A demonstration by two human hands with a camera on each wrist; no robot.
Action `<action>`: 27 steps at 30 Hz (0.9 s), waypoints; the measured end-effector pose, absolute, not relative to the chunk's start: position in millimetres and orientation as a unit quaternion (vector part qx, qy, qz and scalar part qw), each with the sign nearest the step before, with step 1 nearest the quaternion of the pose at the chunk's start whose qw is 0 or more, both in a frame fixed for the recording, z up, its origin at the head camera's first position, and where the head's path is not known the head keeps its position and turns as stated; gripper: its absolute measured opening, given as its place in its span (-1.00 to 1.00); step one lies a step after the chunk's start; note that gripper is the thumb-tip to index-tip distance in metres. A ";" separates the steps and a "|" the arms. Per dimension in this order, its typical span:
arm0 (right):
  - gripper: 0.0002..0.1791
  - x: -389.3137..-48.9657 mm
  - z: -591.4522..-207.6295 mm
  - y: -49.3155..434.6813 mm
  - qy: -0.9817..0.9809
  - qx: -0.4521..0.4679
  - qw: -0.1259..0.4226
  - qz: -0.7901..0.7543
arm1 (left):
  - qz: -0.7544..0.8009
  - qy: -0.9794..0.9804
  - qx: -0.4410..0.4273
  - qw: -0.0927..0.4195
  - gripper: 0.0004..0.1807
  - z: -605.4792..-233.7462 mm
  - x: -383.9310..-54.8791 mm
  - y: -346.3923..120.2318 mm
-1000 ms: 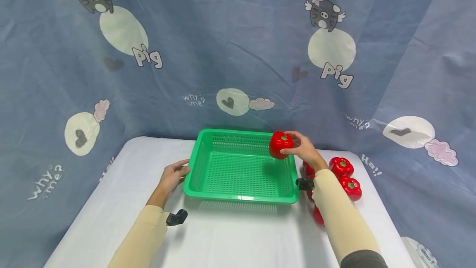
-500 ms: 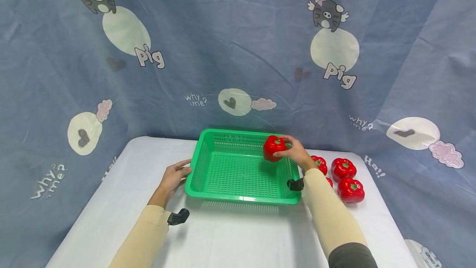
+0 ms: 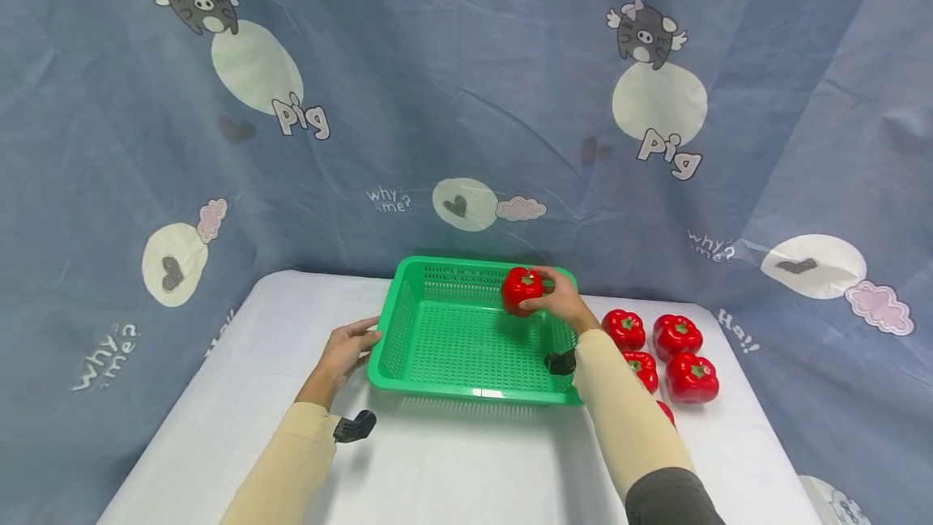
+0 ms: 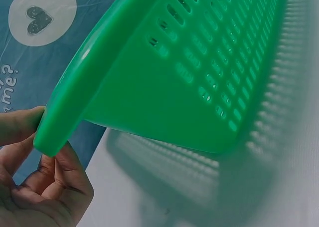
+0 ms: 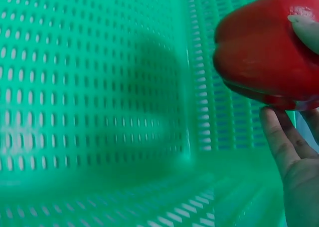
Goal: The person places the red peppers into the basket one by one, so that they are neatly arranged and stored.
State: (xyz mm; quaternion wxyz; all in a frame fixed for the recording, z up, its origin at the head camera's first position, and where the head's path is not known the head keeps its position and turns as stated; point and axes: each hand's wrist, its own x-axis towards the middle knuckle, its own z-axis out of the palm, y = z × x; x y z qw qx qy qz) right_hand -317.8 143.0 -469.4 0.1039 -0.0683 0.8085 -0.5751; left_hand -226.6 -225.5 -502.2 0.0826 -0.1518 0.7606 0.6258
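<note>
A green perforated plastic basket (image 3: 477, 394) sits on the white-covered table. At its left end, my left hand (image 3: 346, 352) pinches the rim; the left wrist view puts the thumb and curled fingers around a corner of that rim (image 4: 94, 62). Inside the far right part of the basket, my right hand (image 3: 561, 300) holds a red bell pepper (image 3: 519, 292) above the floor. The right wrist view has the pepper (image 5: 264, 47) between the thumb and the fingers (image 5: 281, 142), with a shadow below it on the basket floor. Its underside is apart from the basket.
Several red bell peppers (image 3: 677, 336) lie on the table right of the basket, some partly behind the right sleeve (image 3: 623, 403). A blue printed cloth (image 3: 466, 104) hangs behind the table. White tabletop (image 3: 452, 460) stretches in front of the basket.
My right hand has carried the bell pepper leftward and slightly down, further in over the basket. More of the peppers on the right have come into sight. The left hand stays at the rim.
</note>
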 end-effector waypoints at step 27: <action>-0.23 -329.4 -495.1 59.5 0.809 -0.052 0.101 -0.577 | 0.635 0.749 -0.167 0.092 -0.53 -500.0 -228.2 -226.1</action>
